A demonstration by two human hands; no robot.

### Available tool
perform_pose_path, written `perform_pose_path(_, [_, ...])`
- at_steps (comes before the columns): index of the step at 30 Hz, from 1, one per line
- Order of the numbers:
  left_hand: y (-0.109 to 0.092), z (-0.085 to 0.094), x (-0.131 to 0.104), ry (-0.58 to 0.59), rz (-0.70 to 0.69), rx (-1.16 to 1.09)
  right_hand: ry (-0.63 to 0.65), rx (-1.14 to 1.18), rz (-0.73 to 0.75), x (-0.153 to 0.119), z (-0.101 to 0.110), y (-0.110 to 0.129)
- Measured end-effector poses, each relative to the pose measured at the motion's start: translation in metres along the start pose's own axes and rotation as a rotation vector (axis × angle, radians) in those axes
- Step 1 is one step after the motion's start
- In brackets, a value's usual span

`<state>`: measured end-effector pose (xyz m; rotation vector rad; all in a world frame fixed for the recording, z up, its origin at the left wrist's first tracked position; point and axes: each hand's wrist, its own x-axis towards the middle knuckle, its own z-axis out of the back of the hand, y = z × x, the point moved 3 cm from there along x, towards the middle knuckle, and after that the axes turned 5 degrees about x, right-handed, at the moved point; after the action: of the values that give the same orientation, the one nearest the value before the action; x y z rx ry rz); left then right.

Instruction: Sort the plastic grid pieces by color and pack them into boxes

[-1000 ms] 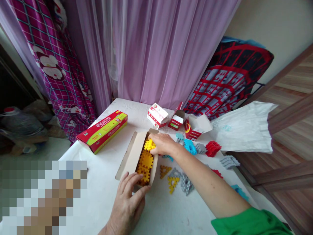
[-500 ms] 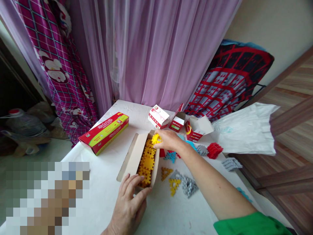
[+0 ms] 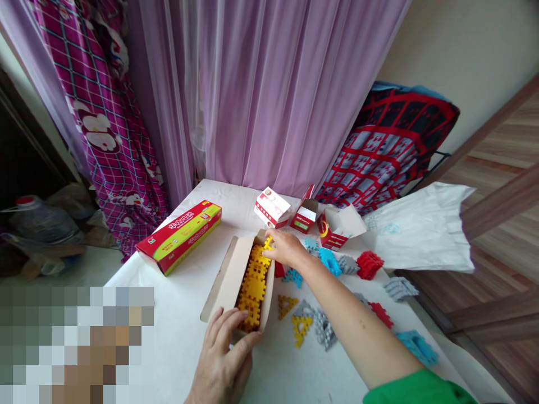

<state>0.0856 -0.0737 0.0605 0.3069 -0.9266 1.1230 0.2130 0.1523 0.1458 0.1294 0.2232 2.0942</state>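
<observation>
An open long cardboard box (image 3: 232, 275) lies on the table with yellow interlocking building blocks (image 3: 255, 287) lined up inside. My left hand (image 3: 225, 353) grips its near end, fingers at the left side and thumb at the right corner. At the far end, the fingers of my right hand (image 3: 286, 248) are closed on a yellow building block (image 3: 268, 243), partly hidden by the hand and the box wall. Right of the box lie yellow triangle pieces (image 3: 287, 306), grey pieces (image 3: 325, 331) and blue pieces (image 3: 292, 277).
A red and yellow long box (image 3: 181, 235) lies at the left. Small cartons (image 3: 273, 209) stand at the back, some with flaps up. Red blocks (image 3: 370, 265), a light-blue block (image 3: 416, 347) and a white bag (image 3: 416, 230) are at the right. Curtains hang behind the table (image 3: 155, 336).
My right hand has lowered the yellow block deeper into the far end of the box. My left hand keeps its grip. The view has shifted slightly.
</observation>
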Motion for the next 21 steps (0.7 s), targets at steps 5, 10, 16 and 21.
perform_pose_path(5, [-0.002,0.000,0.000,0.023,0.033,-0.018,0.027,0.069,0.051,-0.016,0.003,0.007])
perform_pose_path(10, [-0.002,0.001,-0.001,0.034,0.071,-0.042,0.130,0.031,0.159,-0.041,-0.001,0.040])
perform_pose_path(16, [-0.001,0.001,-0.002,0.048,0.065,-0.028,0.177,0.047,0.255,-0.050,-0.010,0.054])
perform_pose_path(21, [-0.001,-0.001,-0.004,0.055,0.062,-0.043,0.081,-0.023,0.102,-0.035,0.002,0.030])
